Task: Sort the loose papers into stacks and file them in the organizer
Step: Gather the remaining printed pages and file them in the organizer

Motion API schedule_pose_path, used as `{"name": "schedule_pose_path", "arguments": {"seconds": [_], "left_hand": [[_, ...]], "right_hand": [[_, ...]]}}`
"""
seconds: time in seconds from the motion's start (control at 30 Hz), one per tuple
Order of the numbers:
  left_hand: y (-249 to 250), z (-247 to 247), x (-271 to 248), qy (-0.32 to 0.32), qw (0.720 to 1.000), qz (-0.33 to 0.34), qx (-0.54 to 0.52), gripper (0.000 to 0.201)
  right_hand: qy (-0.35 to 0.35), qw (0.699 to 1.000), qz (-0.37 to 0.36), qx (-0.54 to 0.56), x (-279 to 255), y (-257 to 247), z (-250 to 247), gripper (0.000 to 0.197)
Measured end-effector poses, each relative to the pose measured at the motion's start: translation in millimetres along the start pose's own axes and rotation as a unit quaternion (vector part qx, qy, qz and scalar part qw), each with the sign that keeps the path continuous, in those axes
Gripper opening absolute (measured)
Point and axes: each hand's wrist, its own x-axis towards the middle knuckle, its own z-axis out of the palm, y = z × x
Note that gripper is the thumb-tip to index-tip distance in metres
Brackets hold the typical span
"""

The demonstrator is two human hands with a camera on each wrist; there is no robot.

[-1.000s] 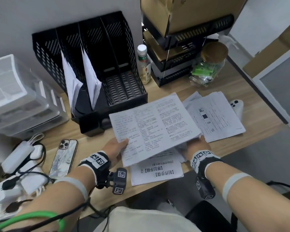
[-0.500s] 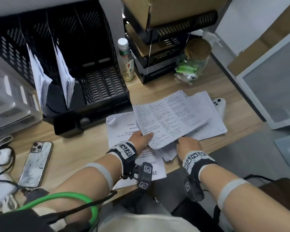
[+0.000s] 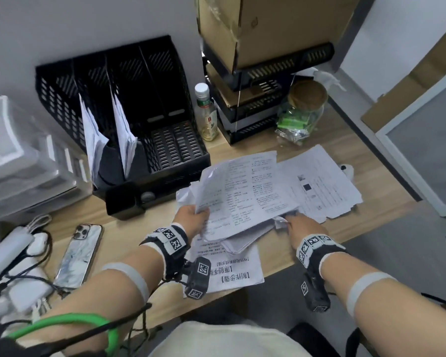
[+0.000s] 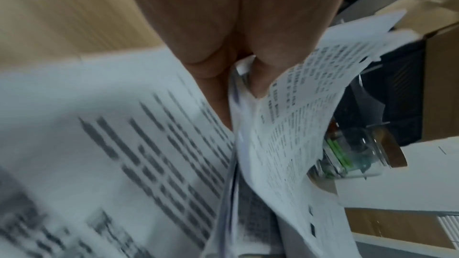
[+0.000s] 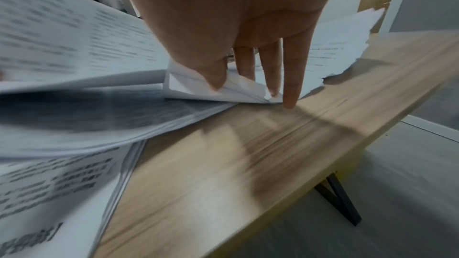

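Gathering a sheaf of white printed paper sheets [image 3: 245, 194] just above the pale wooden desk [image 3: 139, 225], in front of the black mesh file organizer [image 3: 129, 119]. Left hand [image 3: 191, 217] pinches the sheaf's near corner, likely to lift and square it. Right hand [image 3: 303, 225], grip narrow, fingers [image 5: 293, 77] tucking under crumpled sheet corners. More sheets lie flat beneath and to the right.

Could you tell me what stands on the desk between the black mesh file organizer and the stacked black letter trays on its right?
A small clear plastic bottle with a white cap stands there, between the black mesh file organizer and the stacked black letter trays, in the head view.
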Motion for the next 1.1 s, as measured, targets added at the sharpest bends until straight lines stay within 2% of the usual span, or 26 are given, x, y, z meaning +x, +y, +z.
{"name": "schedule_pose_path", "arguments": {"seconds": [0.1, 0.17, 0.23, 0.3, 0.43, 0.5, 0.53, 0.57, 0.63, 0.67, 0.77, 0.8, 0.87, 0.97, 1.03, 1.1], "left_hand": [[-4.3, -45.5, -17.1, 0.063, 0.998, 0.002, -0.002, 0.015], [-15.7, -71.2, -26.7, 0.099, 0.995, 0.013, -0.002, 0.014], [-32.9, -93.9, -31.7, 0.122, 0.992, 0.011, 0.012, 0.04], [-54.9, -115.0, -33.9, 0.136, 0.99, -0.03, -0.015, 0.062], [-120.1, -150.4, -11.3, 0.13, 0.984, -0.087, -0.085, 0.079], [-142.5, -159.7, -8.9, 0.118, 0.984, -0.1, -0.092, 0.09], [-143.4, -160.4, -15.5, 0.104, 0.985, -0.103, -0.093, 0.088], [-133.2, -157.4, -29.0, 0.089, 0.986, -0.102, -0.095, 0.077], [-128.2, -152.7, -42.0, 0.058, 0.989, -0.098, -0.096, 0.047], [-129.8, -150.9, -42.3, 0.042, 0.99, -0.095, -0.093, 0.042], [-140.3, -148.0, -41.1, 0.027, 0.991, -0.097, -0.089, 0.061], [-142.0, -148.6, -41.1, 0.034, 0.993, -0.09, -0.073, 0.057], [-135.7, -151.6, -47.2, 0.051, 0.995, -0.065, -0.051, 0.038], [-114.2, -157.0, -61.1, 0.009, 0.993, -0.014, -0.121, 0.028], [-94.4, -164.1, -70.3, -0.034, 0.987, 0.018, -0.158, 0.037], [-73.3, -173.1, -76.9, -0.049, 0.984, 0.06, -0.161, 0.04]], "right_hand": [[-0.082, 0.996, 0.024, -0.009, 2.8, -4.1, -3.9, 0.055], [-0.096, 0.994, 0.036, -0.03, 3.6, -17.5, -10.7, 0.055], [-0.073, 0.997, 0.035, 0.016, -0.1, -37.8, -18.8, 0.049], [-0.057, 0.993, 0.002, 0.101, -11.3, -66.0, -21.9, 0.044], [-0.081, 0.978, -0.067, 0.179, -31.4, -115.0, -8.5, 0.057], [-0.087, 0.978, -0.094, 0.163, -37.1, -135.1, 3.3, 0.05], [-0.082, 0.979, -0.109, 0.148, -40.5, -144.1, 8.6, 0.044], [-0.074, 0.982, -0.114, 0.133, -42.4, -150.7, 13.9, 0.044], [-0.071, 0.983, -0.104, 0.135, -46.5, -160.6, 22.7, 0.06], [-0.071, 0.98, -0.096, 0.159, -46.5, -161.7, 26.1, 0.071], [-0.085, 0.973, -0.068, 0.205, -45.7, -164.8, 27.6, 0.088], [-0.083, 0.971, -0.062, 0.218, -44.9, -163.9, 26.4, 0.087], [-0.085, 0.96, -0.037, 0.263, -42.2, -162.9, 20.8, 0.081], [-0.08, 0.921, -0.012, 0.382, -35.6, -156.8, 11.3, 0.088], [-0.055, 0.888, -0.025, 0.456, -37.8, -157.1, -3.7, 0.066], [-0.037, 0.831, -0.048, 0.553, -39.8, -156.9, -21.8, 0.059]]}}
